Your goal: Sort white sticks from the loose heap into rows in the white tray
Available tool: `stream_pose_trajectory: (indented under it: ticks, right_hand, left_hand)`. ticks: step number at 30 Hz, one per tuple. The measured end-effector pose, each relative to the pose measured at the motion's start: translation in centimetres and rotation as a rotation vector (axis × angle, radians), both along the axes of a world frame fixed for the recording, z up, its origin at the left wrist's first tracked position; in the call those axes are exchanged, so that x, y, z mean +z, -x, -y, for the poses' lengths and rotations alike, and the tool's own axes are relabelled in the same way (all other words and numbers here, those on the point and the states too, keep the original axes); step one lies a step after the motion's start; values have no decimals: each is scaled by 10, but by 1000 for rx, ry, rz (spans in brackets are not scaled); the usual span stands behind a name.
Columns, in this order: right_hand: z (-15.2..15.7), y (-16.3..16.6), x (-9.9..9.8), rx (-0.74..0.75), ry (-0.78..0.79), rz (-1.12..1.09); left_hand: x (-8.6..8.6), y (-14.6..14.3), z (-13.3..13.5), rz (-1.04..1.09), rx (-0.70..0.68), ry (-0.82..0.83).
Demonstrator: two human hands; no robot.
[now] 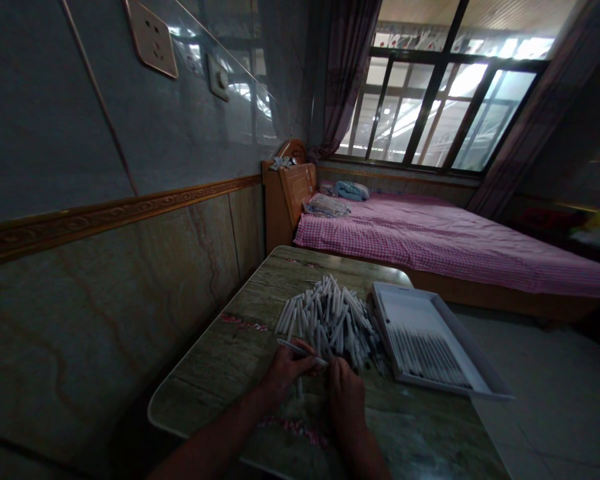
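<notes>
1. Bench point(215, 377): set against the wall, all work at its near half.
2. Left hand point(285, 372): pinched on one tube point(300, 348), held level, apparently to single it out.
3. Right hand point(347, 400): fingertips at the tube's other end; grip impossible to tell.
4. Pile point(330, 313): loose, just beyond both hands, within easy reach.
5. Tray point(410, 310): just right of the pile, a row point(425, 357) laid parallel inside.

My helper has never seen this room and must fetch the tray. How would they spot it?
On the marbled table before the pink-checked bed, look right of the loose pile of white tubes. The tray is a flat white rectangle with a low rim, its tubes lying in one neat row, not jumbled.
</notes>
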State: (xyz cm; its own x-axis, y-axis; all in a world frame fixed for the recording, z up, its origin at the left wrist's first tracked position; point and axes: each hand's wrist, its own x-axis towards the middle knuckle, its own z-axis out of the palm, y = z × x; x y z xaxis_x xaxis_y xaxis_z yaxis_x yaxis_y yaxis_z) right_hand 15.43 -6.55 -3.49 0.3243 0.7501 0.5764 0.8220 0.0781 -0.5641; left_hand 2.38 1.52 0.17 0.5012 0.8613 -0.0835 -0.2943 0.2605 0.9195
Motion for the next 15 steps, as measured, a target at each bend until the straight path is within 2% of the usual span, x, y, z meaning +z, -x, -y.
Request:
stream_pose_trajectory:
  ticks: [2,7,9,15]
  right_hand:
    - [1,0,2,-6,23,-13]
    - [7,4,19,106,87,-275]
    - [8,5,21,123,88,-317]
    - [4,-1,4,81,-53,38]
  left_hand:
    - [-2,-1,-1,-13,-4,-8]
    - [-4,-1,-5,-22,32,31]
    - [-4,-1,-5,-24,7,25]
    - [-6,-1,-4,-51,-37,-9]
